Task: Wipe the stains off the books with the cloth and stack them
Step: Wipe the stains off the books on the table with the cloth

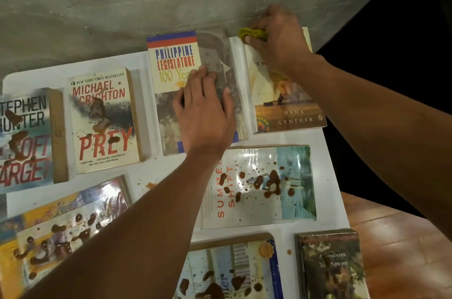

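Wiping underway: right hand [278,39] grips yellow-green cloth [253,34] on Dana Gynther book [291,113]; left hand [205,113] flat, fingers straight, on Philippine Legislature book [175,66] beside it. Next, prob.: finish cover, start stack.

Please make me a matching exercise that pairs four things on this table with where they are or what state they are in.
Things:
1. Cloth
2. Prey book
3. Summer Shift book
4. Philippine Legislature book

States:
A. Under the flat left hand
B. Bunched in the right hand
C. Nearer the camera than the Dana Gynther book, brown blobs on a glossy cover
D. Second from left in the far row, stained

Pairs: 1-B, 2-D, 3-C, 4-A
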A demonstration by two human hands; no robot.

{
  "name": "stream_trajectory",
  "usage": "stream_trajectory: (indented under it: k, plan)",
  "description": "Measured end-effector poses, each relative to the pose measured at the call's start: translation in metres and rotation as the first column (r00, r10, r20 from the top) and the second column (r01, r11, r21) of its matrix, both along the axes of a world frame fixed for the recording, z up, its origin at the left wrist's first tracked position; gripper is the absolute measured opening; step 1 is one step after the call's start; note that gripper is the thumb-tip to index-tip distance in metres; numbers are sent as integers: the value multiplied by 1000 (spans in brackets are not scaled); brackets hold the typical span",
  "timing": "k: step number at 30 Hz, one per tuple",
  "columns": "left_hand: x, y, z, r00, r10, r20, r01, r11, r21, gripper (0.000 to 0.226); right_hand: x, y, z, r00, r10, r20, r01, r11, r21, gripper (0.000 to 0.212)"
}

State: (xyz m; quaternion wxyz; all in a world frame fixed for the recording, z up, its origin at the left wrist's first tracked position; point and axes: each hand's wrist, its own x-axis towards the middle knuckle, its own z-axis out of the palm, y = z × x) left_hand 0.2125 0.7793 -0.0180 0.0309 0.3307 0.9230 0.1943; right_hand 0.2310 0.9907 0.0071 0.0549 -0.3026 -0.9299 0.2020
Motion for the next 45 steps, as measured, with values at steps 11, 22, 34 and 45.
stream_trajectory:
  k: [11, 22, 34, 45]
  plan:
    - [0, 1, -1, 1000, 10, -10, -10, 1000, -18, 42, 20, -7, 0, 995, 98, -19, -98, 994, -44, 28]
    - [3, 3, 0, 999, 39, -27, -40, 999, -30, 40, 68, -38, 2, 987, 146, -72, -154, 980, -124, 25]
    - [2, 2, 1, 999, 43, 0, -43, 999, -18, 40, 121, -63, 35, 977, 180, 117, -121, 912, -391, 23]
    - [2, 2, 0, 999, 46, 1, -46, 999, -21, 40, 85, -28, 39, 927, -376, 9, 278, 670, -688, 21]
